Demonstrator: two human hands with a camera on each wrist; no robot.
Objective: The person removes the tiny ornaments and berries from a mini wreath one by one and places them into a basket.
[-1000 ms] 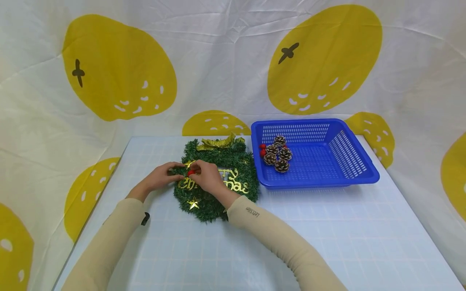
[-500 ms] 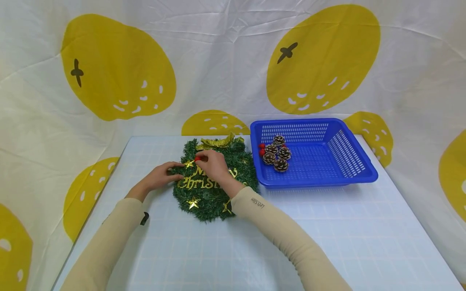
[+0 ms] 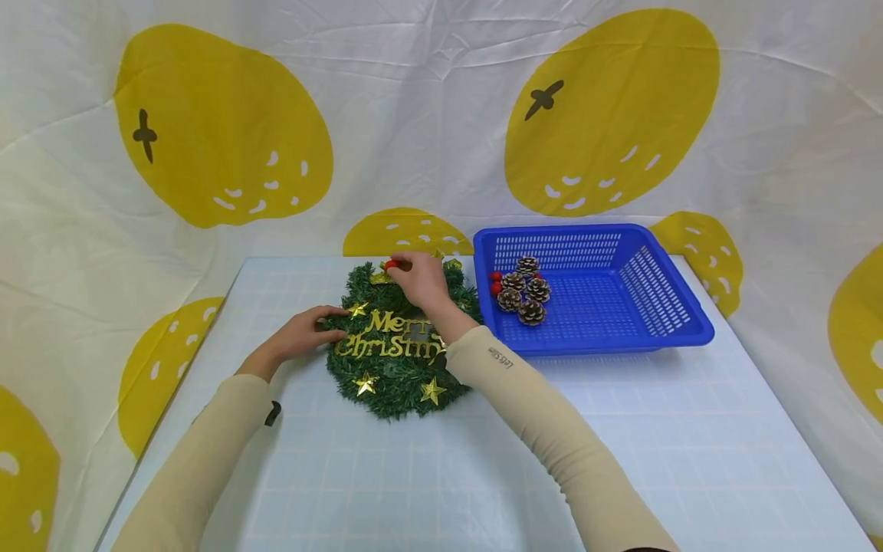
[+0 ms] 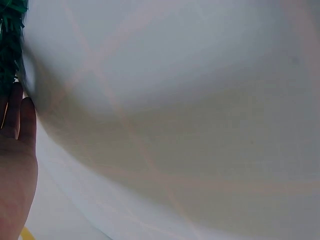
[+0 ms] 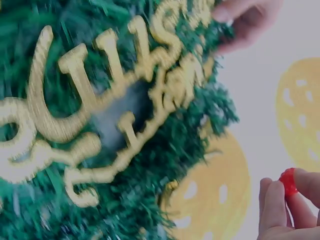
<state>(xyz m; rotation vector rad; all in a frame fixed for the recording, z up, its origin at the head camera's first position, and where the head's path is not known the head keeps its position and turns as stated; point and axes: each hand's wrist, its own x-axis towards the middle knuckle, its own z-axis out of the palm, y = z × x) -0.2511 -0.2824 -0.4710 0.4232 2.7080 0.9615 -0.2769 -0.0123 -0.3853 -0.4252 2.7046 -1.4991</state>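
Observation:
A round green tinsel wreath (image 3: pixel 393 402) lies on the table, with gold "Merry Christmas" lettering (image 3: pixel 386 347) and several gold stars (image 3: pixel 432 392). My left hand (image 3: pixel 298 335) rests at its left edge; in the left wrist view the straight fingers (image 4: pixel 27 125) touch the green fringe. Over the wreath's far part, my right hand (image 3: pixel 422 280) pinches a small red ball (image 5: pixel 288 182) between thumb and fingertips. It overlaps the gold ribbon bow (image 3: pixel 379 278) in the head view and partly hides it. The right forearm covers the lettering's right end.
Right of the wreath stands a blue perforated basket (image 3: pixel 600 349). Several pine cones (image 3: pixel 531 313) and red balls (image 3: pixel 495 288) lie in its left part. A white cloth (image 3: pixel 421 153) with yellow fruit prints hangs behind the table (image 3: pixel 386 491).
My right hand has moved away from the left hand, up and to the right across the wreath to the bow, with the red ball in its fingers. The left hand has stayed put.

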